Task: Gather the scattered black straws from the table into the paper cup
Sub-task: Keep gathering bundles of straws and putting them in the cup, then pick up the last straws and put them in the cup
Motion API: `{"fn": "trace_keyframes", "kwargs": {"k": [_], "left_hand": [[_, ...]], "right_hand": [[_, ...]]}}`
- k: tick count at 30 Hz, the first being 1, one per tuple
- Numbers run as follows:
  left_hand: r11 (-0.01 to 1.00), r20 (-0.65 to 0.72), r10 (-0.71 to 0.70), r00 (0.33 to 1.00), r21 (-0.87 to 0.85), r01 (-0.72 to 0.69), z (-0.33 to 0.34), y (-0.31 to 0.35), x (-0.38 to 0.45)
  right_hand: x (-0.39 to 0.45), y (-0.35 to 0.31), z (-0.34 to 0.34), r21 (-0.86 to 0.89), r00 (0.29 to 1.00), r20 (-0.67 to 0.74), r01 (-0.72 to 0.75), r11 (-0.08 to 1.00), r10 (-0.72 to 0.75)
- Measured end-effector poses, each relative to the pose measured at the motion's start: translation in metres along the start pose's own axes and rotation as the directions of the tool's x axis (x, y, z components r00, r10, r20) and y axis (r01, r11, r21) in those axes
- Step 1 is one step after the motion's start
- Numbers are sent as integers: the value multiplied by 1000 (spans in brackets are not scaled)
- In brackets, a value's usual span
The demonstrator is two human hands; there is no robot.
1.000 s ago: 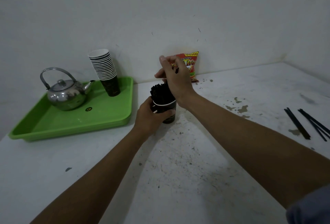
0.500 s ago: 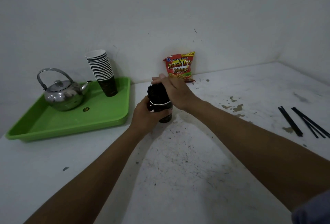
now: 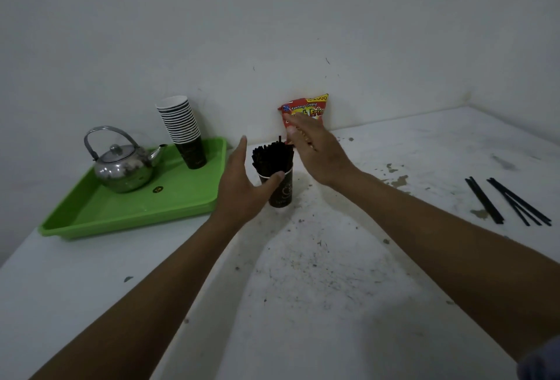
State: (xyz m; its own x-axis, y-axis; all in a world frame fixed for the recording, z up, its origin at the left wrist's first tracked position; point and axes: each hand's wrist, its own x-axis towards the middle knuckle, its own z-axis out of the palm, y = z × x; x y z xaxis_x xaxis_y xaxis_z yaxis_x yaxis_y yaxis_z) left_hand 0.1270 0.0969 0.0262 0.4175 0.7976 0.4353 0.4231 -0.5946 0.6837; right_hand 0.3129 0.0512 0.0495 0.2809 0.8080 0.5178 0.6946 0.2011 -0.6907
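Flanking straw-packed cylindrical paper cup (image 3: 280,188)

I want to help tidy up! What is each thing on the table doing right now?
paper cup: upright, full of black straws
loose straws: lying on table
left hand: open, thumb on cup
right hand: open, empty
cup stack: upright on green tray
kettle: lidded

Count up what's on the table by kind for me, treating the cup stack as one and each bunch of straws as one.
Green tray: 1
Kettle: 1
Stack of paper cups: 1
Paper cup holding straws: 1
Straw bunches: 2, one in the cup, one loose on the table
Snack bag: 1
Total: 7
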Motion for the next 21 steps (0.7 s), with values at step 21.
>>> {"fn": "trace_keyframes", "kwargs": {"k": [21], "left_hand": [[861,375,421,826,123,-494,180,138,-18]], "right_hand": [[-159,90,-219,-586,744,-319,-642,494,587]]}}
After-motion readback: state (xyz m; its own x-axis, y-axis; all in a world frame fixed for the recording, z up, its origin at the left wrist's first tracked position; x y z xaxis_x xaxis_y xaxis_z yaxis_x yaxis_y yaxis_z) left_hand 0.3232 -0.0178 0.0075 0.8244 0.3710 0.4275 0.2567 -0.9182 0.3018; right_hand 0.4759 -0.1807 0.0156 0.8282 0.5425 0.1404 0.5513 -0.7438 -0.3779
